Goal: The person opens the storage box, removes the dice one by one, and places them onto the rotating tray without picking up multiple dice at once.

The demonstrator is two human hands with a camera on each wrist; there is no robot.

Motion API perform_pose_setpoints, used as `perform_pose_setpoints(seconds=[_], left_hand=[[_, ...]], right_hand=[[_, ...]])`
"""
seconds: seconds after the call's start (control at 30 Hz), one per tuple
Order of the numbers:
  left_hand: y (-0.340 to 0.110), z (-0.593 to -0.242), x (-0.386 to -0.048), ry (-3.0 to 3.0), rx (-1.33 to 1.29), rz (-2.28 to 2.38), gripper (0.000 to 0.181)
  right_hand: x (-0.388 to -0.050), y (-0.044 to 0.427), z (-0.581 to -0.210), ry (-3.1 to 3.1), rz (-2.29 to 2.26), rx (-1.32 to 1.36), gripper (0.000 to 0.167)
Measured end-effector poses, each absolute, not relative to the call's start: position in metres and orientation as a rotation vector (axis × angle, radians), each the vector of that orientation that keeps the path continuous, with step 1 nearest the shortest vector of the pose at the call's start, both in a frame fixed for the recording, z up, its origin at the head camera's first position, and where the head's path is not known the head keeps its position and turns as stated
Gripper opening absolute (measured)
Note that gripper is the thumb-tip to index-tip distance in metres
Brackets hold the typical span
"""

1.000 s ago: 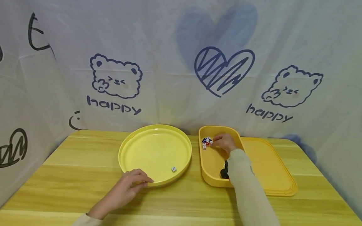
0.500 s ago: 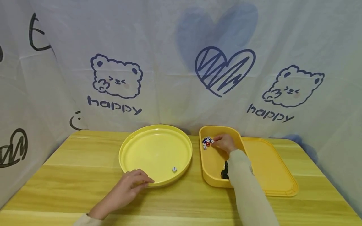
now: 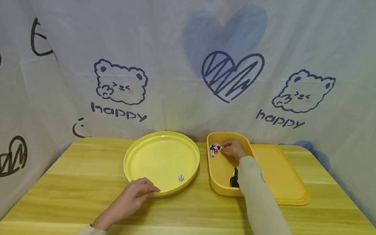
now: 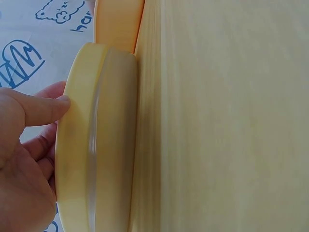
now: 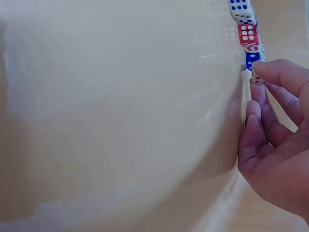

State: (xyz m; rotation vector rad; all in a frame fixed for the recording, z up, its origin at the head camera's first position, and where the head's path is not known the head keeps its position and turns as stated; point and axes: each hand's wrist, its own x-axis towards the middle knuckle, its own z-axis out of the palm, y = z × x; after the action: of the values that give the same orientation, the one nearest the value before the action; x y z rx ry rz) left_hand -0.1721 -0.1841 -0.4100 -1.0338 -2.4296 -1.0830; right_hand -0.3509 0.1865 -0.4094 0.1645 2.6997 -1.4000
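My left hand holds the near rim of a round yellow tray; in the left wrist view its thumb lies on the outer wall, with other fingers over the rim. One white die lies inside the tray, towards the near right. My right hand reaches into an orange-yellow box. Between thumb and fingertip it pinches a white die with red dots, beside a blue die and a red die. Several dice cluster at the box's far left.
Some black things, partly hidden by the right sleeve, lie at the box's near end. Right of the box is a flat orange-yellow lid. A printed cloth hangs behind the wooden table.
The right fingertips have come onto the white die at the edge of the cluster, which has shifted slightly to the right. The left hand and tray stay in place.
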Motion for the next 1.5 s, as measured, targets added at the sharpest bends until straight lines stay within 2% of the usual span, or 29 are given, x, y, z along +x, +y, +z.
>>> perform_pose_setpoints(seconds=[0.47,1.07,1.5], left_hand=[[-0.183,-0.411,-0.171,-2.410,-1.040,-1.075,0.023],[-0.184,-0.413,-0.171,-2.415,-1.026,-1.068,0.024],[-0.184,-0.412,-0.170,-2.442,-1.012,-1.087,0.023]], right_hand=[[-0.347,0.182,-0.390,2.663,-1.501,0.000,0.023],[-0.344,0.167,-0.362,2.615,-1.565,-0.026,0.021],[-0.344,0.171,-0.356,2.606,-1.543,-0.084,0.028]])
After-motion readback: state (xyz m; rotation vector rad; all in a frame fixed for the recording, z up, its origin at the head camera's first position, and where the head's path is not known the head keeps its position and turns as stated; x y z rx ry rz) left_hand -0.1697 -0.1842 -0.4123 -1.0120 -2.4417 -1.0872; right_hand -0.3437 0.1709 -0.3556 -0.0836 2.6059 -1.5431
